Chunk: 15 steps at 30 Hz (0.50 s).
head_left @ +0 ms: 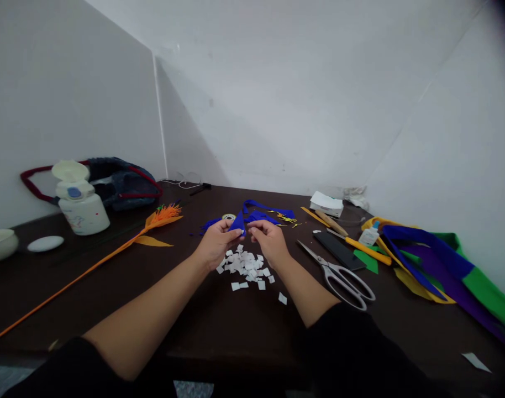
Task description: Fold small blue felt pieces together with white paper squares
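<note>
My left hand [216, 242] is closed on a pointed piece of blue felt-like fabric [238, 222], which stands up between thumb and fingers. Close to the lower right edge of that piece, my right hand [269, 239] has its thumb and fingertips pinched together; whether anything is between them is too small to make out. Below both hands lies a loose heap of small white squares [248, 266]. Behind them are blue fabric strips and scraps [263, 217] with yellow bits, and a roll of tape [229, 217] partly hidden by my left hand.
On the right lie scissors [329, 268], a black phone-like slab [337, 249], a yellow-handled knife [368, 250], a glue bottle [369, 235] and coloured fabric [438, 260]. An orange artificial flower [124, 243], a white bottle [84, 213] and a bowl [1, 246] are at left. Walls enclose the table.
</note>
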### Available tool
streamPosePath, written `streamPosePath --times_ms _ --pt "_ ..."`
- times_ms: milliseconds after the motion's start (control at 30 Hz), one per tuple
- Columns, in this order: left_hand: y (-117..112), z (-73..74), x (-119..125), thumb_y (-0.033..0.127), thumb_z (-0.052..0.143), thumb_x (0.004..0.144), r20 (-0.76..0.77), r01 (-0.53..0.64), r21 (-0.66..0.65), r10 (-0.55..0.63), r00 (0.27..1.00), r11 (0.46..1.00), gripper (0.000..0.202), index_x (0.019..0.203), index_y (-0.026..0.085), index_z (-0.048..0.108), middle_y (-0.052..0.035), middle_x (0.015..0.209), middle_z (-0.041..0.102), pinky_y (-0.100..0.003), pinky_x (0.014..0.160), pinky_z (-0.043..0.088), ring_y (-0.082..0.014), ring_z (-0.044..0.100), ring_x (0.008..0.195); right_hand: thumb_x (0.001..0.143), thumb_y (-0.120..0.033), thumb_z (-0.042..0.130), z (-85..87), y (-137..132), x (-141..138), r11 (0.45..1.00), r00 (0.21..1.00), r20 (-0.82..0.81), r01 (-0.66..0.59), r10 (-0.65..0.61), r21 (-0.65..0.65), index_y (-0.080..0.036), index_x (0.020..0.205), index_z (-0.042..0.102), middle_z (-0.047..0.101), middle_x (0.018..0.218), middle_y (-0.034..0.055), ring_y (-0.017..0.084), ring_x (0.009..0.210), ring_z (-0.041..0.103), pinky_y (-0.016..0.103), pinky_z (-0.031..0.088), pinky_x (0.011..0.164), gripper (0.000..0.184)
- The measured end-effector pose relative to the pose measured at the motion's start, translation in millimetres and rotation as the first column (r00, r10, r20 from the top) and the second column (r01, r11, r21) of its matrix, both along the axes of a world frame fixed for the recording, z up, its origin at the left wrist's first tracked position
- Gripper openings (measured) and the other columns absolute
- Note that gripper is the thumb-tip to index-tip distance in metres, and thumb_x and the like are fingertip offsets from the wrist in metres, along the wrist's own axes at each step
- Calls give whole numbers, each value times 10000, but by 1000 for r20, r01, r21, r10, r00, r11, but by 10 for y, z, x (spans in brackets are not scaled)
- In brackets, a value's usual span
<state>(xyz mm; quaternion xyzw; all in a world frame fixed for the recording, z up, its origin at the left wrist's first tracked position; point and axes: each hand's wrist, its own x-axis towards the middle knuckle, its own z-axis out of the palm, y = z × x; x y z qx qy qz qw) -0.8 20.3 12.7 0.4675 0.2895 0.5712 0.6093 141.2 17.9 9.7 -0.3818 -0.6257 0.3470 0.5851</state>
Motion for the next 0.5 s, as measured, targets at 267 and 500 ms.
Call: streamPosePath --times_ms 267,500 --pt "-34 48 2 149 687 552 27 -10 32 9 1000 999 232 720 131 527 18 666 615 -247 650 450 -85 562 605 600 -267 610 -55 -34 -118 988 982 -176 -94 71 -125 -153 713 593 542 539 -18 95 481 498 253 464 523 161" --pt "-40 38 11 143 694 557 48 50 43 -52 997 998 241 734 135 531 17 677 616 -239 660 442 -81 565 616 570 -278 659 -59 -13 -97 993 975 -215 -80 60 -88 -145 740 618 563 539 -8 111 506 523 274 466 556 220"
